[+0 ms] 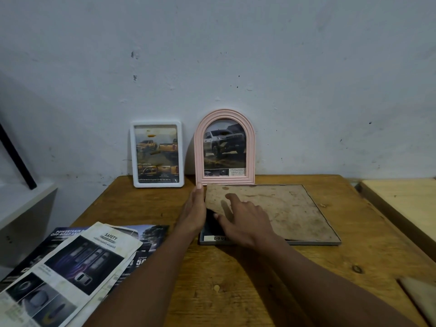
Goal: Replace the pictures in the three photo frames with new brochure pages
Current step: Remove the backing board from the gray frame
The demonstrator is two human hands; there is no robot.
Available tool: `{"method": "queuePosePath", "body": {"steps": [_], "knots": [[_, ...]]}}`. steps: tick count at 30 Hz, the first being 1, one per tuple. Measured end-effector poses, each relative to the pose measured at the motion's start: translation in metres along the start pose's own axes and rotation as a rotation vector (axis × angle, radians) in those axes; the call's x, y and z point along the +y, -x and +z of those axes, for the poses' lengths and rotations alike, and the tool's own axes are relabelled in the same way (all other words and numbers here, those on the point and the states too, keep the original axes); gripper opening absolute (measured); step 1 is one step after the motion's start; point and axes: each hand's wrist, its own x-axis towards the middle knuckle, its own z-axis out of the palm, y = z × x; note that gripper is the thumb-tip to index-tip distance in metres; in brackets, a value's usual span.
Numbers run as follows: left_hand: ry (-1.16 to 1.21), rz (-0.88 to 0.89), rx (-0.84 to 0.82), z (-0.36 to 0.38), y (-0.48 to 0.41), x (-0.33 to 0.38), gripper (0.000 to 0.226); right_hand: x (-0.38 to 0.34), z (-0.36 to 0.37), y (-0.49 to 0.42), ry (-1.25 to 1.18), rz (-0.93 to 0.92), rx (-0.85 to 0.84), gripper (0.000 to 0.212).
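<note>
A large thin-edged frame lies face down on the wooden table. Its brown backing board sits in it, lifted at the left corner over a dark brochure page. My left hand lies with straight fingers against the board's left edge. My right hand rests on the board with the index finger stretched out and the thumb under the raised edge. A white rectangular frame and a pink arched frame, both showing truck pictures, lean on the wall.
Loose brochure pages lie fanned at the table's front left. A white shelf with a black bar stands at the left. A second, lighter wooden table is at the right, and a wooden piece lies at the front right.
</note>
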Motion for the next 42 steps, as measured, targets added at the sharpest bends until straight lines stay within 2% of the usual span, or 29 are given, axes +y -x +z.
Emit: {"method": "queuePosePath", "body": {"steps": [10, 18, 22, 23, 25, 28, 31, 34, 36, 40, 42], "knots": [[-0.067, -0.091, 0.01, -0.001, 0.014, 0.022, 0.115, 0.003, -0.012, -0.001, -0.112, -0.027, 0.16, 0.048], [-0.097, -0.118, -0.015, 0.002, 0.003, 0.014, 0.114, 0.001, -0.07, -0.008, -0.226, -0.049, 0.412, 0.035], [-0.022, -0.045, -0.028, 0.004, 0.031, 0.046, 0.117, 0.009, -0.103, -0.007, -0.275, -0.057, 0.355, 0.037], [0.022, -0.017, -0.026, 0.005, 0.039, 0.059, 0.115, 0.01, -0.105, -0.006, -0.279, -0.062, 0.33, 0.038], [0.146, 0.015, -0.002, 0.004, 0.049, 0.083, 0.097, 0.009, -0.105, -0.004, -0.281, -0.057, 0.308, 0.039], [0.411, -0.055, -0.069, 0.003, 0.058, 0.12, 0.075, 0.004, -0.098, 0.0, -0.301, -0.044, 0.291, 0.039], [0.429, -0.057, -0.14, 0.008, 0.066, 0.151, 0.041, 0.002, -0.092, 0.001, -0.317, -0.047, 0.215, 0.038], [0.379, -0.016, -0.031, 0.013, 0.066, 0.158, 0.059, 0.005, -0.094, 0.006, -0.406, -0.018, 0.157, 0.037], [0.359, 0.023, 0.011, 0.012, 0.073, 0.158, 0.056, 0.015, -0.101, 0.009, -0.404, 0.04, 0.198, 0.038], [0.454, 0.069, 0.056, -0.005, 0.085, 0.165, 0.058, 0.056, -0.122, 0.019, -0.191, 0.198, 0.375, 0.058], [0.478, 0.083, 0.051, -0.018, 0.091, 0.169, 0.059, 0.073, -0.135, 0.026, -0.092, 0.288, 0.375, 0.067]]}}
